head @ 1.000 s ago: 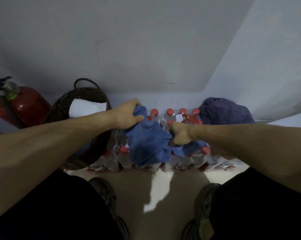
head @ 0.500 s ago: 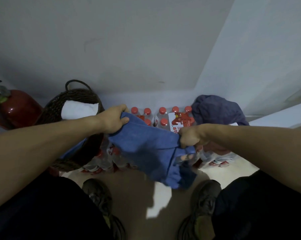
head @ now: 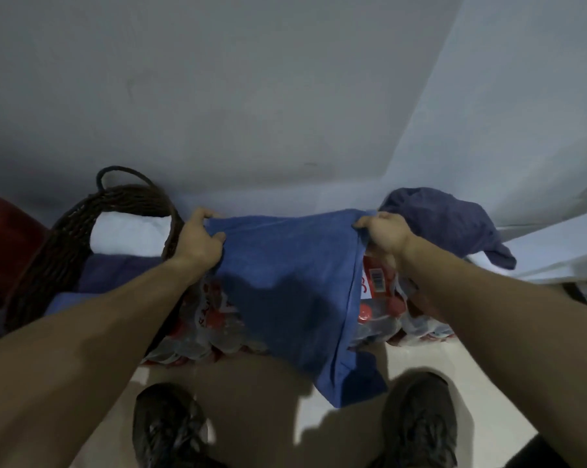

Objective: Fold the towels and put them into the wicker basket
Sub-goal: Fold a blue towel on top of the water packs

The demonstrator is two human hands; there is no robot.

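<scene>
Standing over a shrink-wrapped pack of bottled water (head: 214, 319) with red caps, a person stretches a blue towel (head: 285, 285) between both hands in a dim corner of pale walls. At far left a glossy red cylinder (head: 5, 244) sits partly out of frame; just beside it, a dark woven wicker basket (head: 66, 231) with a looped handle holds a white folded towel (head: 130, 228) on top and darker blue cloth (head: 116, 271) lower down. The left hand (head: 201, 238) grips the towel's upper left corner, fingers curled over the edge and thumb pressed on the terry surface. The soft, matte cloth spans flat between the hands and hangs down over the bottle pack, its lower corner drooping above the light floor between two dark shoes (head: 167, 430). The right hand (head: 383, 231) clutches the upper right corner, fingers wrapped around bunched fabric. Beside the towel's right hem, a red and white label (head: 374, 282) on the pack shows a barcode and part of a red character; the writing is too blurred to read. Farther right, a crumpled dark purple-blue towel (head: 447, 224) lies heaped near the wall, next to a white ledge (head: 562, 244).
</scene>
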